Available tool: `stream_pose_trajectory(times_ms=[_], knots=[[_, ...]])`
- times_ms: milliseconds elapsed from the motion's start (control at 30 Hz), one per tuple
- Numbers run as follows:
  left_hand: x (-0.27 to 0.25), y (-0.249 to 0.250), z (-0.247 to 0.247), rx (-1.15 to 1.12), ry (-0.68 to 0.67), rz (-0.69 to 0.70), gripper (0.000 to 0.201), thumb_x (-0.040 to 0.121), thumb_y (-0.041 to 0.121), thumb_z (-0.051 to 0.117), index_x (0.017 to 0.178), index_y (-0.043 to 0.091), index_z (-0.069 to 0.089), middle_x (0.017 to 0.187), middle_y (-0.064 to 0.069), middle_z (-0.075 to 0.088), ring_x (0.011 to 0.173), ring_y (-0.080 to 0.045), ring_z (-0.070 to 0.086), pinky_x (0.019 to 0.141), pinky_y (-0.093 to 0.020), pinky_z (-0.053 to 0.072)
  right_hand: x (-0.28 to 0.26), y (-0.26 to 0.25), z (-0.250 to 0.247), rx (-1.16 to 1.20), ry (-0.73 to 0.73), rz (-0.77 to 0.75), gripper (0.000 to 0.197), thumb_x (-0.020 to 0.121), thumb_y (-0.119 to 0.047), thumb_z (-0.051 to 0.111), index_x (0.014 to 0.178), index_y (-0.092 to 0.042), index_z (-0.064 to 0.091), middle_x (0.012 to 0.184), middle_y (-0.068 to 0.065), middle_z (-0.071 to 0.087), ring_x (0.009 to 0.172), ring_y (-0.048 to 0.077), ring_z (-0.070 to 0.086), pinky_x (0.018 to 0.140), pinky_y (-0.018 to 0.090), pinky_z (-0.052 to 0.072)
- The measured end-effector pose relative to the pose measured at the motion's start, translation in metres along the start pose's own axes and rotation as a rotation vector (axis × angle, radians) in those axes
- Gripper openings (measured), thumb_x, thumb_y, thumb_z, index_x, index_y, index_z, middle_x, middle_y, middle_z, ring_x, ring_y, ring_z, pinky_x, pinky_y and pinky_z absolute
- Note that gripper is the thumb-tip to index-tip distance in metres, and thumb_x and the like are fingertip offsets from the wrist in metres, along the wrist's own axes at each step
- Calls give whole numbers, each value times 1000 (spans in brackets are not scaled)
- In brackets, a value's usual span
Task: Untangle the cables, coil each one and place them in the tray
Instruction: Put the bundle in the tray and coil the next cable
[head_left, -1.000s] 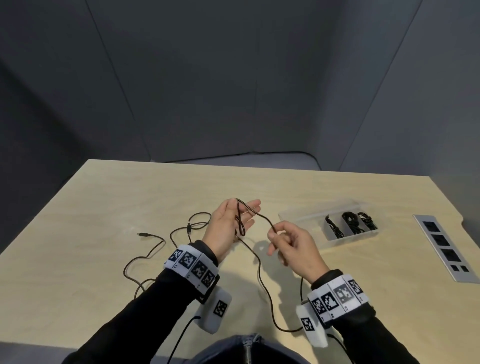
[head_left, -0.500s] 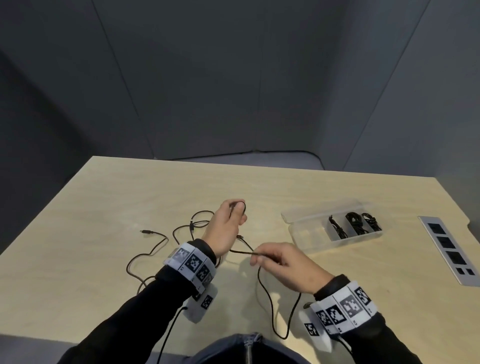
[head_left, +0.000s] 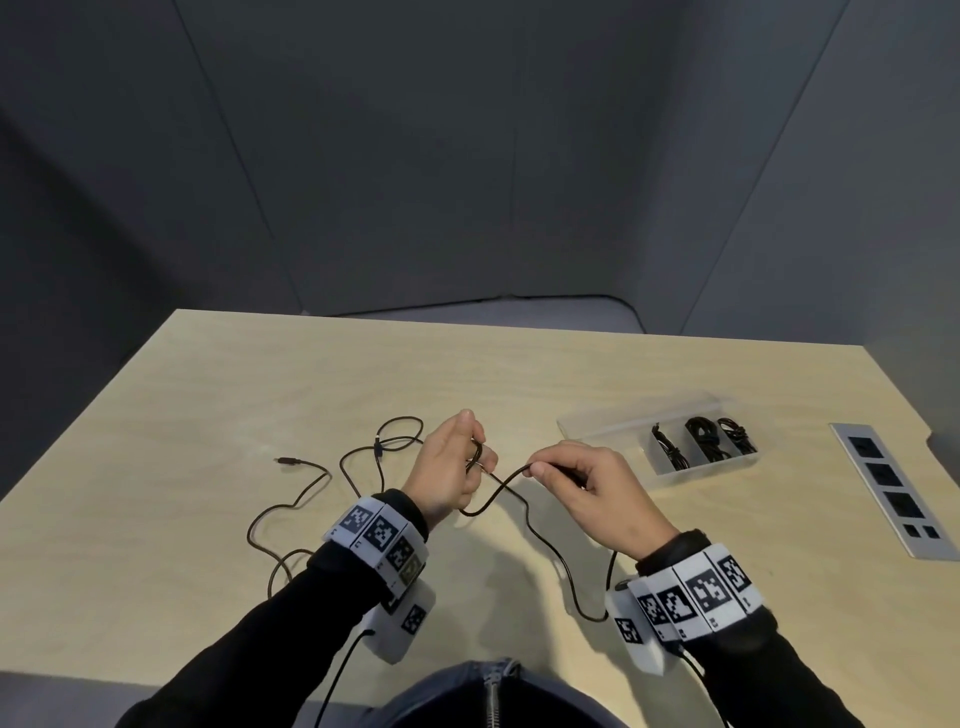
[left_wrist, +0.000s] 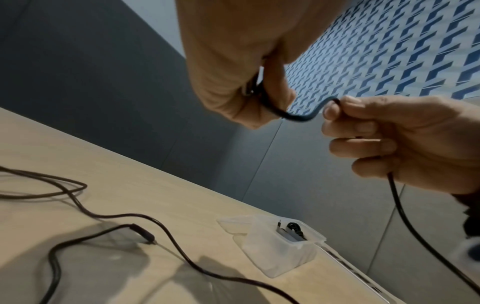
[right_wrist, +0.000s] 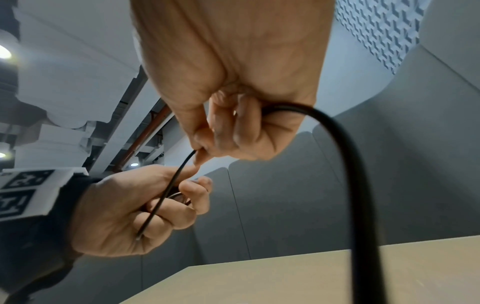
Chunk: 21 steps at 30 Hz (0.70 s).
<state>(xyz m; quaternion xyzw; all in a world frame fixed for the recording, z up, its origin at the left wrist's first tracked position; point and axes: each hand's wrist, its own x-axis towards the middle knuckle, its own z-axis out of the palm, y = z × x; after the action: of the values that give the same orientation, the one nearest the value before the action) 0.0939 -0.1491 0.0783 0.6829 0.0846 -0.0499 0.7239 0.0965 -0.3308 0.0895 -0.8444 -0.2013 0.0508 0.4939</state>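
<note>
A thin black cable (head_left: 493, 493) runs between both hands above the table. My left hand (head_left: 457, 467) grips small loops of it in curled fingers, as the left wrist view shows for the left hand (left_wrist: 246, 82). My right hand (head_left: 571, 475) pinches the same cable (left_wrist: 301, 117) a short way to the right, thumb against forefinger; the right hand (right_wrist: 221, 133) has the cable (right_wrist: 345, 164) trailing down from it toward the table. More loose black cable (head_left: 311, 493) lies on the table at the left. The clear tray (head_left: 613, 423) sits to the right.
Three small coiled black cables (head_left: 701, 441) lie in the tray's right-hand compartments. A grey socket strip (head_left: 893, 488) is set into the table at the far right. A cable plug (head_left: 284, 460) lies at the left. Grey partition walls stand behind the table.
My right hand has risen from low beside the left wrist to level with the left hand, still pinching the cable. The left hand's fingers have closed round the loops.
</note>
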Motion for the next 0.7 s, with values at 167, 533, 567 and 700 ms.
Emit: stream_pose_trajectory(times_ms=[167,533,567,700], knots=[[-2,-11,0,370,-143,218,42,97,45,27,77,19,53,63,3,67,51,-12,46,51,-21,36,3,-3,4,20,1,-67,10,85,-17,66,81,-22,74,68,-10,60,62,6,51,60,17,40],[0,-2,-1,397,-351,57,33,85,49,53,65,23,56,49,11,44,48,-7,39,51,-21,33,18,21,-15,370,175,127,17,71,-10,80,78,-10,64,58,-10,61,52,15,40,53,23,37],[1,-2,-3,343,-310,73,35,83,52,51,64,22,53,53,11,45,52,-10,39,56,-24,34,17,24,-16,351,174,120,14,72,-10,79,75,-10,66,57,-11,60,52,17,39,52,23,36],[3,0,1,79,-250,64,39,99,36,39,66,21,54,94,-1,69,91,-11,66,85,-34,51,12,21,-7,412,160,108,5,76,-4,73,76,-7,69,63,4,66,51,6,54,53,12,41]])
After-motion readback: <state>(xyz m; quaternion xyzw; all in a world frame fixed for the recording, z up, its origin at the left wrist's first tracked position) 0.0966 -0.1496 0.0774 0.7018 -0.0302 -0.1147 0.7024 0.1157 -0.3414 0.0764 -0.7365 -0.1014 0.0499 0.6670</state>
